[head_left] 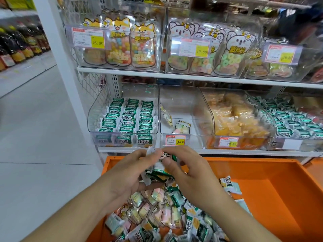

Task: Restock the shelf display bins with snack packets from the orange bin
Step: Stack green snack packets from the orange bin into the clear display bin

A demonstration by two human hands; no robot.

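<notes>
orange bin (272, 180) cropped below, price tags (88, 38) unreadable

hands (157, 172): bare, no gloves | forearms: bare, no sleeves in view

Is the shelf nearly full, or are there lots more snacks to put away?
Partly done. The left clear bin already holds neat rows of green-and-white packets. Both hands, left hand and right hand, hold a small bunch of green packets over the orange bin. Still left: the middle bin holds only a couple of packets, and a pile of packets waits below.
</notes>
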